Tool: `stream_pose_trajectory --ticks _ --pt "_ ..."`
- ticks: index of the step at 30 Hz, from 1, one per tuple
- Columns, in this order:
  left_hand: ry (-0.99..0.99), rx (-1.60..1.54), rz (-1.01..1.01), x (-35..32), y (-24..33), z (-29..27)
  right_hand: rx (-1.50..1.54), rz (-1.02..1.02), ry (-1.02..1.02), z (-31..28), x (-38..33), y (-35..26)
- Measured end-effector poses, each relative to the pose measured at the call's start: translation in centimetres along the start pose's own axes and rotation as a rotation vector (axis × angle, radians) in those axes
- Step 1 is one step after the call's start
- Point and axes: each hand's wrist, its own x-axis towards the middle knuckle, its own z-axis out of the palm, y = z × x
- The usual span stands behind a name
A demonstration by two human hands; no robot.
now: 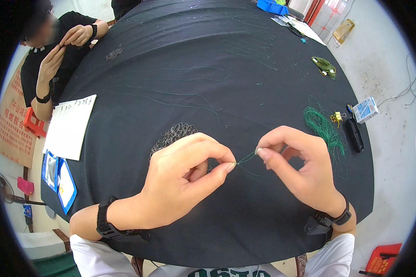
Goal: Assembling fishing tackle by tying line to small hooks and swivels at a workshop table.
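Near-Side Pinch Over a Black Table [245, 226]

The left hand [182, 173] and right hand [305, 168] are pinched closed. Farther right lies a green skein [322, 125]; beyond the left hand, a grey metal pile [174, 135]. Between both hands, gripped by each, runs looped green thread [247, 159].

Black draped table cover [245, 226]: matt, creased cloth
Thin green thread [247, 160], 4 o'clock: fine, fibrous
Small grey curved hooks [175, 134], 9 o'clock: dull metal
Flat blue-edged packets [66, 184], 8 o'clock: smooth, glossy plastic
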Motion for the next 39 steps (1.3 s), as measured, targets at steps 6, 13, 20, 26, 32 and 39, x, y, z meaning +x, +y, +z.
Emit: stream_pose_trajectory --ticks 6,13,20,26,32,39 --pt "-0.001 -0.013 0.006 -0.1 -0.2 0.0 0.281 0.209 -0.133 0.2 -0.2 -0.6" --pt "-0.028 -0.082 -0.048 -0.2 0.1 0.0 0.238 0.094 -0.144 0.7 -0.3 0.0" --pt "-0.054 -0.141 -0.141 -0.3 0.3 -0.1 0.21 0.069 -0.165 0.7 -0.4 -0.1" --pt "-0.067 -0.203 -0.229 -0.2 0.3 -0.1 0.205 0.078 -0.165 0.6 -0.4 -0.3" --pt "-0.063 -0.173 -0.212 -0.3 0.0 -0.2 0.148 0.143 -0.2 -0.5 -0.1 -1.2" --pt "-0.075 -0.136 -0.174 -0.1 0.0 -0.1 -0.231 -0.081 -0.119 -1.5 -0.6 -1.7"
